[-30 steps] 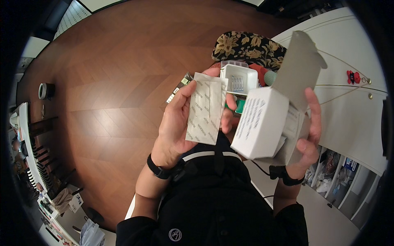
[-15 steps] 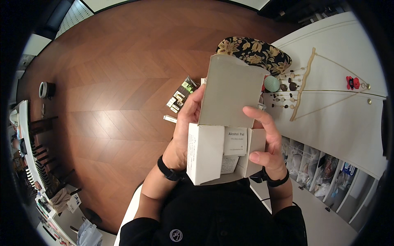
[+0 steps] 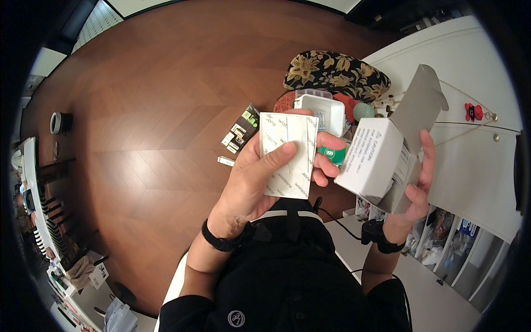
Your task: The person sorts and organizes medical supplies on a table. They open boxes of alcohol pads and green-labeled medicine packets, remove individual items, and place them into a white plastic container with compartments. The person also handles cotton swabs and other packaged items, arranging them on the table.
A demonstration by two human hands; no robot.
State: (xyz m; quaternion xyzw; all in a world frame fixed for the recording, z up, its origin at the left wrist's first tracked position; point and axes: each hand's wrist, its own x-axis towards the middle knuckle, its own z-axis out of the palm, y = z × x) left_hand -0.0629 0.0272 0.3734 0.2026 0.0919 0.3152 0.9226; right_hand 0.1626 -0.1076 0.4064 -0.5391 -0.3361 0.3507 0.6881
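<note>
My left hand (image 3: 246, 182) is closed on a flat white paper packet (image 3: 290, 180) with a repeated print, its thumb pressed across the front and its fingers curled behind. Whether it is one packet or a thin stack, I cannot tell. To the right, my right hand (image 3: 421, 196) grips a small white cardboard box (image 3: 369, 157) from its far side. The box is tilted, and its wide grey-lined flap (image 3: 417, 102) stands open. Printed sachets (image 3: 402, 169) show in part inside it. Box and packet are apart from each other.
Beyond my hands are a white plastic bin (image 3: 336, 110), a green-and-white box (image 3: 333, 154) and a flower-patterned chair (image 3: 332, 72). Dark packages (image 3: 240, 130) lie on the left over the wooden floor (image 3: 138, 110). White cabinets (image 3: 459, 160) with a hanging ornament stand at right.
The box has moved right and tilted, and is now in my right hand alone. My left hand has come away from it and shows the white paper packet, which was not visible before.
</note>
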